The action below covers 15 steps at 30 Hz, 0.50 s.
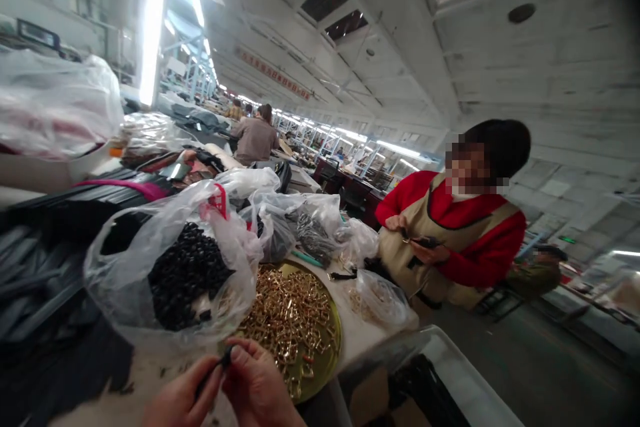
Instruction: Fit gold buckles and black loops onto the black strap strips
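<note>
At the bottom of the view, my left hand [187,392] and my right hand [256,379] meet over the table's near edge. A small black piece [226,356] sits between the fingertips of both hands, its exact kind too small to make out. My left hand pinches a thin dark strip that runs up to it, while my right thumb and fingers close on the piece itself. Just beyond stands an open see-through plastic bag [127,303] of small black pieces [187,273]. Right of it lies a round gold tray [333,347] with many gold metal buckles [293,313].
Dark strips [45,280] are heaped at the left. More plastic bags [320,220] and a teal pen-like item [306,257] lie behind the tray. A white bin [465,373] holds dark material at lower right. A co-worker in a red top [450,227] stands across, handling a dark item.
</note>
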Each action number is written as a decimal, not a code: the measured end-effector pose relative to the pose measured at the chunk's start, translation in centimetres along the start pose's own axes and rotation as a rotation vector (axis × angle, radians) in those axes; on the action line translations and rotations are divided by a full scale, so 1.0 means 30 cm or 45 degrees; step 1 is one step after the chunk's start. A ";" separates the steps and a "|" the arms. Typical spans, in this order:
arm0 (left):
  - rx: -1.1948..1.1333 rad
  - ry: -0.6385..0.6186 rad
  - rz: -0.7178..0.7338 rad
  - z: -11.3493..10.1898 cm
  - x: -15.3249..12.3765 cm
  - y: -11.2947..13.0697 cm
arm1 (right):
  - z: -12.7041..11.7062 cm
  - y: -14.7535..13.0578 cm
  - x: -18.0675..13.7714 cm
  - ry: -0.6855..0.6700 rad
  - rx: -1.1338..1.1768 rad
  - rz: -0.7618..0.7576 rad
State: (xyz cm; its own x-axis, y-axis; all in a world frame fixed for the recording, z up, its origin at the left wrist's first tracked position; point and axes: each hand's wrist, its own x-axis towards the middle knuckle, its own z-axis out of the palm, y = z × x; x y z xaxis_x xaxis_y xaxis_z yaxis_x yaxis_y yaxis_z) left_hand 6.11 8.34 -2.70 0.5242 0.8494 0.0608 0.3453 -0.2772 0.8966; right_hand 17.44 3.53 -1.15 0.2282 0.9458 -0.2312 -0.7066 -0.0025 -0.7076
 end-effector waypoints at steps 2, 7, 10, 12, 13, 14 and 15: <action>0.031 0.011 0.002 -0.005 -0.027 0.064 | 0.012 -0.007 -0.039 -0.017 0.019 -0.012; -0.101 -0.087 -0.012 -0.025 -0.090 0.149 | 0.029 -0.023 -0.096 0.041 -0.140 -0.140; -0.261 -0.159 -0.024 -0.047 -0.149 0.176 | 0.035 -0.010 -0.140 0.034 -0.235 -0.177; -0.337 -0.094 -0.036 -0.063 -0.184 0.182 | 0.035 0.006 -0.173 -0.013 -0.397 -0.173; -0.358 -0.071 -0.065 -0.072 -0.199 0.181 | 0.033 0.013 -0.189 -0.031 -0.457 -0.171; -0.365 -0.054 -0.100 -0.082 -0.212 0.179 | 0.030 0.017 -0.203 -0.036 -0.490 -0.167; -0.364 -0.046 -0.130 -0.091 -0.226 0.176 | 0.026 0.019 -0.216 -0.032 -0.495 -0.169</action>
State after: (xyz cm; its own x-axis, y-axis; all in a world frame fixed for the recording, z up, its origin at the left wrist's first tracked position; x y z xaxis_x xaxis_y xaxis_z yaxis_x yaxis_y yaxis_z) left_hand 2.25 2.36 2.81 0.5272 0.8484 -0.0474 0.1672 -0.0489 0.9847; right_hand 15.03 -2.34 0.47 0.2802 0.9538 -0.1082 -0.3650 0.0016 -0.9310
